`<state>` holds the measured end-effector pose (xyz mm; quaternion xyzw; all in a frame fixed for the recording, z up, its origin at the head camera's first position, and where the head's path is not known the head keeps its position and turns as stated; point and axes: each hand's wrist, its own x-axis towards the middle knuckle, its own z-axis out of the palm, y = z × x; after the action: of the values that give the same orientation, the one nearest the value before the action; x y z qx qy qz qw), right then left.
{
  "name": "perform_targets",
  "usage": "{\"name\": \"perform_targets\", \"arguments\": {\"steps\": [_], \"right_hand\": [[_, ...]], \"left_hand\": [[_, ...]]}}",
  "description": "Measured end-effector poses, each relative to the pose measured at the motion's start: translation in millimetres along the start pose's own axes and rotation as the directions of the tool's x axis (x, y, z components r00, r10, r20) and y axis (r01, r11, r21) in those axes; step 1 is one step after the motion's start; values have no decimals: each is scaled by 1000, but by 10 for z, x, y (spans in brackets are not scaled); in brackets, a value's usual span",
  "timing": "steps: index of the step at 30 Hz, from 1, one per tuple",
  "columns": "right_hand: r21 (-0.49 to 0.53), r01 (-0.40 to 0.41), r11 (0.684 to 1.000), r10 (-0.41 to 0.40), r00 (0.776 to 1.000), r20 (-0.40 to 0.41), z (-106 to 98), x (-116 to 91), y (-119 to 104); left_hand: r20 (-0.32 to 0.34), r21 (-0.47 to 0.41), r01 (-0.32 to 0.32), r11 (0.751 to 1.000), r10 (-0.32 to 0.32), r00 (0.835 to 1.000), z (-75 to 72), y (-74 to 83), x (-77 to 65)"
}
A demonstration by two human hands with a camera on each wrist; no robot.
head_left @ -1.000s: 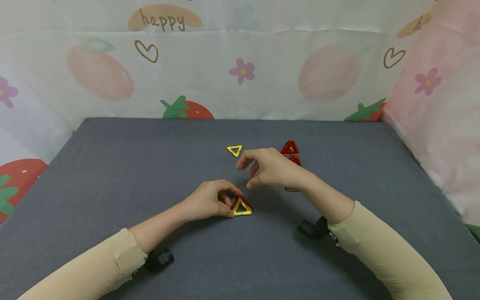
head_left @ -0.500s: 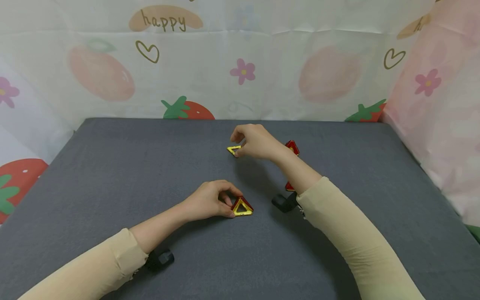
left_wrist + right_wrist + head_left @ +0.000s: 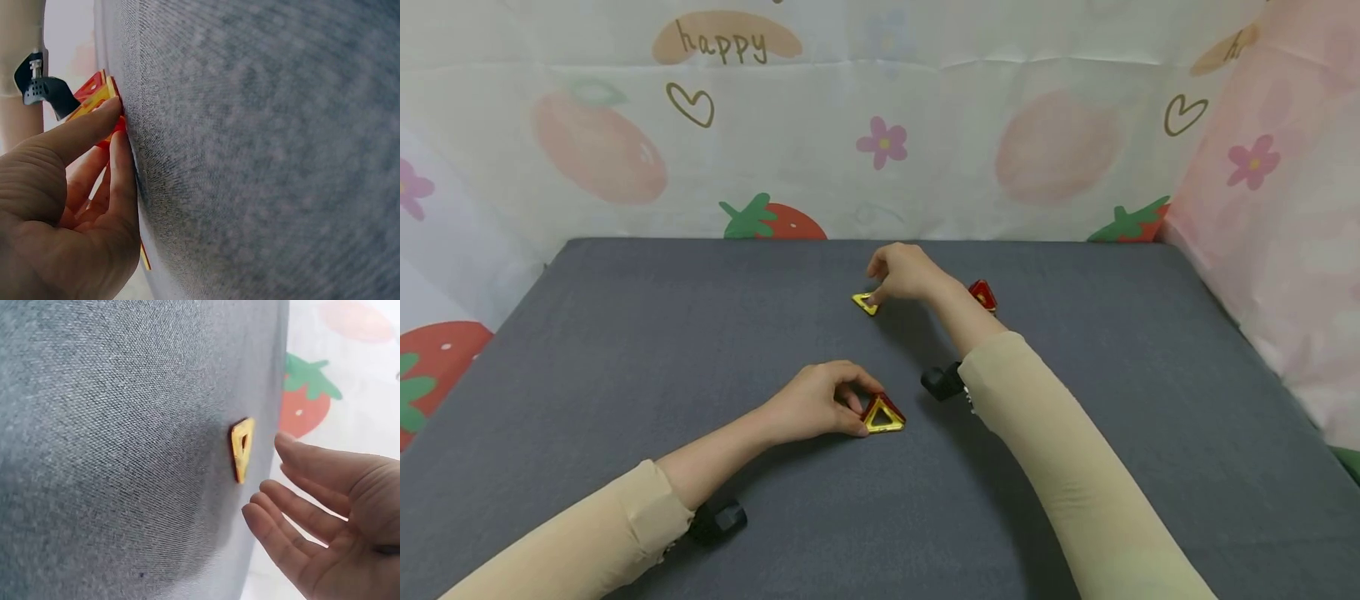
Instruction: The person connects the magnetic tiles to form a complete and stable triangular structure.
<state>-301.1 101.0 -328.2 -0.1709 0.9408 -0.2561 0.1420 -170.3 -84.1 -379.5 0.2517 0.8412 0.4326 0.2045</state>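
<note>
My left hand (image 3: 823,400) pinches a small standing structure of red and yellow triangular magnetic tiles (image 3: 886,423) on the table. In the left wrist view, the thumb and fingers hold its yellow tile (image 3: 94,104) from both sides. Farther back, my right hand (image 3: 906,273) hovers at a flat yellow triangular tile (image 3: 862,305) and covers part of it in the head view. The right wrist view shows that tile (image 3: 242,447) lying on the cloth, with the right hand's loosely bent fingers apart from it.
A red triangular piece (image 3: 982,294) shows just past the right forearm, which hides whatever lies nearer. Grey cloth (image 3: 700,317) covers the table. A printed curtain (image 3: 955,100) hangs behind it. Black wrist cameras (image 3: 721,522) sit under both sleeves.
My right hand has moved away from me and slightly left, from over the middle to the flat yellow tile. My left hand has stayed at the standing tiles.
</note>
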Motion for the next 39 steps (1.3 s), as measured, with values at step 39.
{"name": "perform_targets", "arguments": {"steps": [39], "right_hand": [[-179,-8,984,3,1000,-25,209,54,5]], "left_hand": [[-12,7,-13,1000,14,1000,10,-3,-1]]}}
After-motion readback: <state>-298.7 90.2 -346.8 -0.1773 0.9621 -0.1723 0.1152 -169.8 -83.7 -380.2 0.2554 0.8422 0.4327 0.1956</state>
